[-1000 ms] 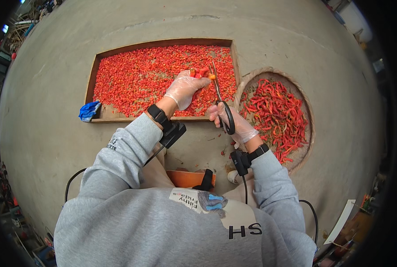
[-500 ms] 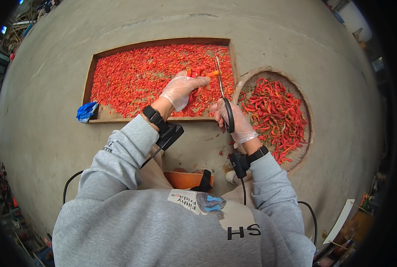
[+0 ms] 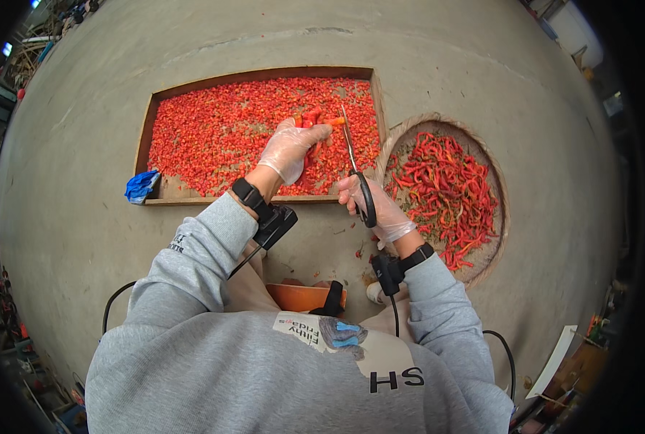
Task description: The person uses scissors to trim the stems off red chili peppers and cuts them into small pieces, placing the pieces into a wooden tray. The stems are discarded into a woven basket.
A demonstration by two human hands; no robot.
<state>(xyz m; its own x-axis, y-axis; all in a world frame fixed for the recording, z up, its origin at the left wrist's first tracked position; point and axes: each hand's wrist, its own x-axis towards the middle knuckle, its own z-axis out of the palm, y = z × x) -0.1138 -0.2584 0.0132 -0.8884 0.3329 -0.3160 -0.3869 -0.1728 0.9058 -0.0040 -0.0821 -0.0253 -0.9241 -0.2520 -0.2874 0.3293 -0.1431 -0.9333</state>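
Note:
My left hand (image 3: 287,150), in a clear plastic glove, is closed around several red chili peppers (image 3: 310,118) above the wooden tray. One orange-red pepper sticks out to the right, its end at the scissor blades. My right hand (image 3: 377,205), gloved the same way, grips black-handled scissors (image 3: 350,141) with the blades pointing up and away. The blades look nearly closed at the pepper; I cannot tell whether they have cut it. Below lies the shallow wooden tray (image 3: 264,73), spread with small cut red pepper pieces (image 3: 214,134).
To the right, a round woven basket (image 3: 499,224) holds whole red peppers (image 3: 449,188) with stems. A blue plastic bag (image 3: 141,186) hangs at the tray's near left corner. An orange stool-like object (image 3: 300,295) stands between my legs. Small scraps lie on the concrete floor.
Both hands and the scissors have shifted slightly left. The tray and basket sit a little lower in the picture. My left hand still holds the peppers.

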